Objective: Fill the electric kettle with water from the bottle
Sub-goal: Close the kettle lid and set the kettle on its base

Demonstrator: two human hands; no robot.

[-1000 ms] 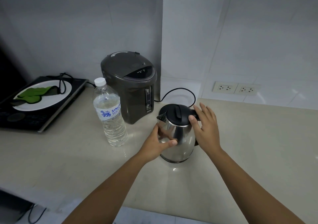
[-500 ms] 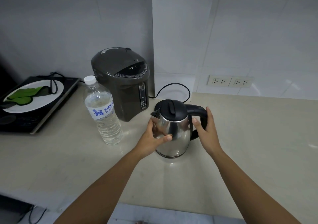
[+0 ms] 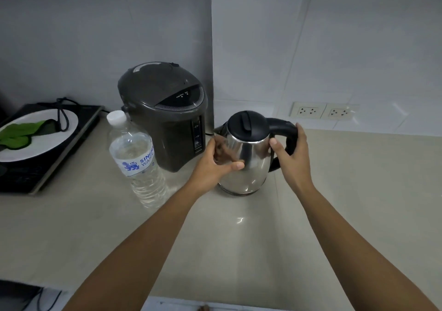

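A shiny steel electric kettle (image 3: 248, 165) with a closed black lid and a black handle stands on the beige counter (image 3: 346, 203). My left hand (image 3: 212, 165) grips its body on the spout side. Wrapped around the black handle on the right is my right hand (image 3: 293, 150), thumb against the steel wall. A clear plastic water bottle (image 3: 137, 160) with a white cap and a blue-printed label stands upright to the left of the kettle, untouched.
A dark grey hot-water dispenser (image 3: 165, 117) stands behind the bottle against the wall corner. At far left an induction hob (image 3: 47, 167) carries a white plate (image 3: 55, 141) with green leaves and a black cord. Two wall sockets (image 3: 324, 111) sit behind the kettle on the right.
The kettle's handle has swung round to the right. My right hand moved from the lid side onto the handle and closed on it. My left hand stays on the body.
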